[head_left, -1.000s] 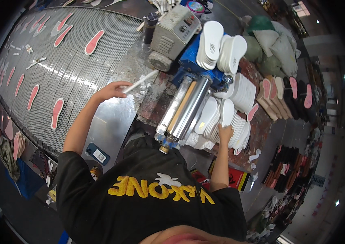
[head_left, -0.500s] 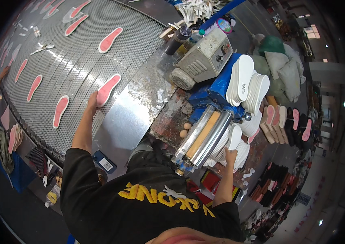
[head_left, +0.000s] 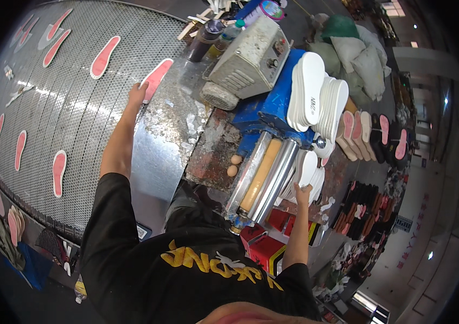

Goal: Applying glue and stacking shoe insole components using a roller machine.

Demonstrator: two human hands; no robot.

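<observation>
Left hand [head_left: 137, 93] reaches far over the mesh belt [head_left: 67, 108], fingers together, flat on the near end of a pink insole [head_left: 156, 77] at the belt's right edge. Half a second ago it lay on this insole, nearer the body. Right hand [head_left: 302, 193] stays at the white insoles [head_left: 306, 167] beside the rollers [head_left: 264, 175]; fingers clamped on one.

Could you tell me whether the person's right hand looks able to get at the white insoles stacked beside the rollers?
Probably yes: the right hand is already at the stack of white insoles, next to the rollers, with nothing between them. Whether it grips one cannot be told.
</observation>
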